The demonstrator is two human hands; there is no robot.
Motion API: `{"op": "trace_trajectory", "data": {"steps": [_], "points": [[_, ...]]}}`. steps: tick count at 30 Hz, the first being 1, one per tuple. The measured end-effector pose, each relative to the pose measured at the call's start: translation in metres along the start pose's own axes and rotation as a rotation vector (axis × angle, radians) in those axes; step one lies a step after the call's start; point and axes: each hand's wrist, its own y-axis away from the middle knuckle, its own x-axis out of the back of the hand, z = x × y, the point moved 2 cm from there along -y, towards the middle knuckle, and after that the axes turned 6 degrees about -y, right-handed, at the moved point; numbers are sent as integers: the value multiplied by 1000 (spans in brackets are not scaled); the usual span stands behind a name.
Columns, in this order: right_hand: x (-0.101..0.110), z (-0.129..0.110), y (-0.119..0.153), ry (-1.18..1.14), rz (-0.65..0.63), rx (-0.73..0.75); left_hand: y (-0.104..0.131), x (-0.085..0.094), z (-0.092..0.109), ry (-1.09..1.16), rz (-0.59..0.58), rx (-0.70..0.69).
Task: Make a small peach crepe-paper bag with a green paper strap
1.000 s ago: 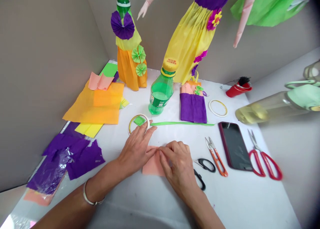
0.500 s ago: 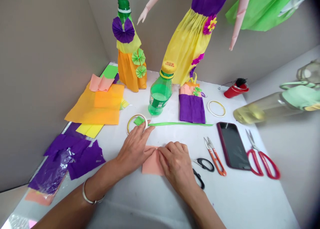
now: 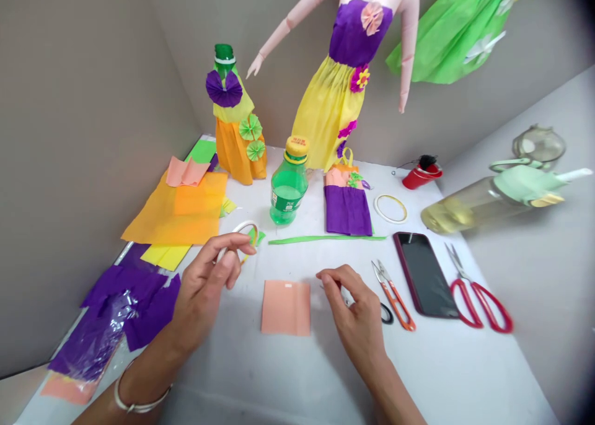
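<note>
Held up in my left hand (image 3: 204, 282) is a narrow roll of double-sided tape (image 3: 255, 234), tilted, with my fingers curled around its near side. A square of salmon crepe paper (image 3: 286, 310) lies flat between my hands, a small white strip of tape (image 3: 289, 285) at its top edge. To the right of the paper, my right hand (image 3: 353, 304) hovers with thumb and forefinger pinched together; whatever is between them is too small to name. Beneath that hand, black-handled scissors (image 3: 387, 313) are mostly hidden. A small green paper piece (image 3: 260, 236) shows behind the tape roll.
Behind stand a green bottle (image 3: 286, 192), a paper-dressed bottle (image 3: 242, 146) and a doll figure (image 3: 320, 112). Orange paper (image 3: 186, 217) and purple paper (image 3: 111, 307) lie left. At right are orange snips (image 3: 397, 301), a phone (image 3: 425, 276), red scissors (image 3: 483, 301) and a tilted drink bottle (image 3: 469, 205).
Both hands have come off the salmon paper and moved apart. My left hand has picked up the tape roll, and a small white strip now shows on the paper. The view has tipped upward.
</note>
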Motion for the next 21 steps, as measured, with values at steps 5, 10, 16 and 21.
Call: {"op": "trace_trajectory", "data": {"steps": [5, 10, 16, 21], "points": [[2, -4, 1, -239, 1, -115, 3, 2, 17, 441, -211, 145], [-5, -12, 4, -252, -41, -57, 4, -3, 17, 473, -320, 151], [-14, -23, 10, -200, -45, 110, 15, -12, 4, 13, -460, 18], [-18, -35, 15, -54, -24, 293, 22, -21, 0, -372, -549, -91]]}}
